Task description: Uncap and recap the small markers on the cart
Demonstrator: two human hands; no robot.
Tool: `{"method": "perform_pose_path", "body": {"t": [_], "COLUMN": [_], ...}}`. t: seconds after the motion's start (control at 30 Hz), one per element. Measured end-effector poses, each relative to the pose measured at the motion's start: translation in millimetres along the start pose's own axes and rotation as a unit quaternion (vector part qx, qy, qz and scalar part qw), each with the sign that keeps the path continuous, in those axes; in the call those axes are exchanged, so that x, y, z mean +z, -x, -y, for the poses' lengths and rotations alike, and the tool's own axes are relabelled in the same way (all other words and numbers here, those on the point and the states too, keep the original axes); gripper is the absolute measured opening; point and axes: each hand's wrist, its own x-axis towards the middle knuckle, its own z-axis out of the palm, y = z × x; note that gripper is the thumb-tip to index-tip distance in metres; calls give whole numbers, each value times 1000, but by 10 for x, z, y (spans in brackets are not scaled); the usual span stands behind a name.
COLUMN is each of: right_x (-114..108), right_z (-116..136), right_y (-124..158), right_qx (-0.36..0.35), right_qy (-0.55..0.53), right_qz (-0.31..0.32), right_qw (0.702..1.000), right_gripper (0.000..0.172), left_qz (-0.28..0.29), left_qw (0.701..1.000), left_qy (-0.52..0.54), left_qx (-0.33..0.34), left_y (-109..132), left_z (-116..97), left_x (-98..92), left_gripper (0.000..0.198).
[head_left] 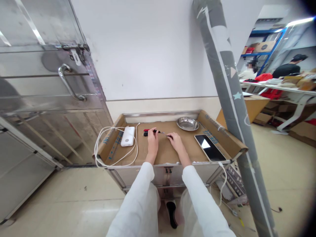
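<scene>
My left hand [152, 140] rests on the cardboard-lined cart top [163, 153], fingers curled round a thin dark tool with a metal tip [158, 132] that points right. A red and black part [146, 132] lies just left of that hand. My right hand [174, 139] sits close beside it, fingers pinched on a small dark piece [169, 135] at the tool's tip; the piece is too small to name. Both arms wear white sleeves.
A white power bank [127, 136] with a looping white cable [103, 144] lies at the left. A metal dish [187, 124] stands at the back right, a dark phone [209, 147] at the right. A steel door [49, 82] stands left, a grey rolled mat [229, 85] right. People sit at far tables.
</scene>
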Motion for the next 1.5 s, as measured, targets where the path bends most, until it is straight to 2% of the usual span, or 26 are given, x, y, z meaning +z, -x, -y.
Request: {"method": "perform_pose_path", "body": {"t": [0.13, 0.23, 0.4, 0.57, 0.7, 0.9, 1.03, 1.23, 1.37, 1.5], "right_x": [-46, -83, -106, -66, -27, -24, -35, -57, -68, -59], "right_z": [28, 67, 105, 78, 41, 20, 43, 108, 143, 153], "right_y": [20, 34, 37, 25, 11, -7, -7, 3, 22, 39], "right_qx": [25, 39, 24, -19, -15, -32, -27, -10, -14, -8], "right_qy": [27, 54, 102, 133, 135, 101, 104, 125, 151, 190], "right_qz": [-41, -65, -44, 7, 24, 48, 45, 18, 2, 26], "right_qw": [998, 996, 994, 991, 990, 993, 993, 992, 988, 981], "right_gripper": [23, 25, 25, 24, 22, 20, 20, 22, 20, 22], "left_qz": [74, 145, 200, 197, 220, 257, 242, 192, 185, 194], "left_qw": [997, 986, 952, 937, 930, 919, 919, 921, 918, 913], "left_qy": [-15, -74, -209, -266, -268, -281, -295, -326, -342, -351], "left_qx": [12, 39, 95, 110, 125, 99, 99, 93, 73, 73], "left_y": [16, 34, 33, 25, 49, 54, 53, 42, 22, 42], "left_z": [-15, -20, 16, 16, -14, -27, -24, 12, -26, -76], "left_x": [7, 22, 68, 96, 94, 97, 101, 140, 128, 90], "left_gripper": [11, 7, 12, 23, 21, 16, 15, 15, 16, 16]}}
